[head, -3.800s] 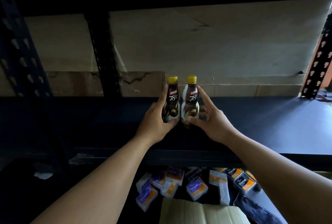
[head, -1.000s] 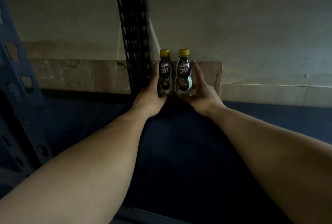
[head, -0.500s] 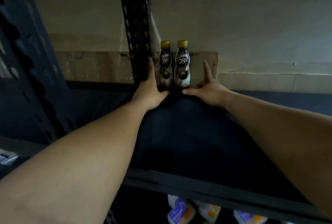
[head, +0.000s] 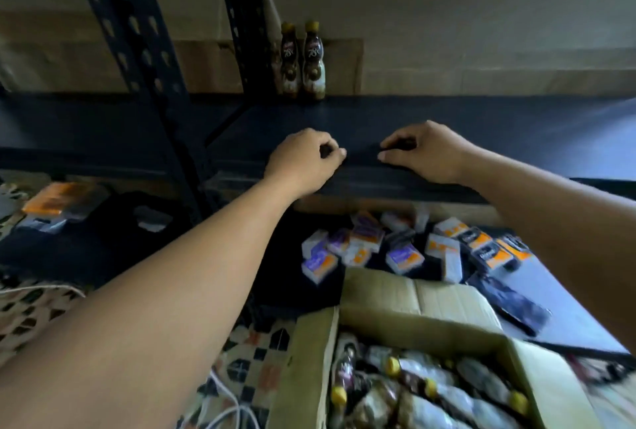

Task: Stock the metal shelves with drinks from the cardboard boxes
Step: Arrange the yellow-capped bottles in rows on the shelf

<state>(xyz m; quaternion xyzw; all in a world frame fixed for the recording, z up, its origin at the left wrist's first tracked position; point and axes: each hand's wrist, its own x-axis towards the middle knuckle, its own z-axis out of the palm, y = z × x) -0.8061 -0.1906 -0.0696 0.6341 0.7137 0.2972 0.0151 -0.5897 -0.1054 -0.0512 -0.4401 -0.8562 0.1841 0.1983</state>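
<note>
Over the metal shelf (head: 481,126), left hand (head: 303,162) and right hand (head: 428,153) hover loosely curled, empty; bottles (head: 313,62) stand rearmost, probably to leave front room.

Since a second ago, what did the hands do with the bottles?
The left hand and right hand let go of the two bottles and pulled back to the front edge of the shelf, empty, fingers loosely curled. The bottles stayed upright, side by side at its back.
</note>
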